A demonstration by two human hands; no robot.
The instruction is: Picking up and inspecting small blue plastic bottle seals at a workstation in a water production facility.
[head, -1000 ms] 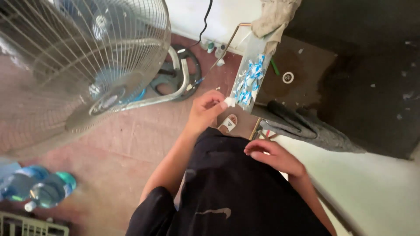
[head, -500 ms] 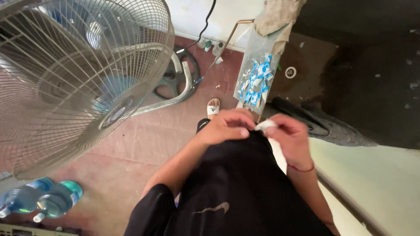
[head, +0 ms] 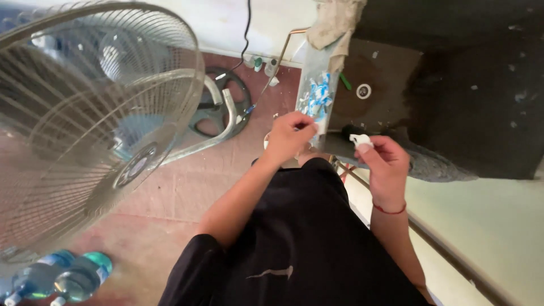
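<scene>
both hands raised apart, left hand (head: 289, 136) and right hand (head: 382, 164) pinched.

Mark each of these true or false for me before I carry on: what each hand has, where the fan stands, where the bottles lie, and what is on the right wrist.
1. The right hand holds a small white piece at its fingertips. True.
2. The left hand lies flat on the floor. False: it is raised in front of the body, with its fingers pinched together near the tray of blue and white pieces.
3. A large wire-caged fan stands on the person's left. True.
4. The plastic bottles stand upright on the dark table. False: they lie on the floor at the lower left.
5. A red cord circles the right wrist. True.
</scene>
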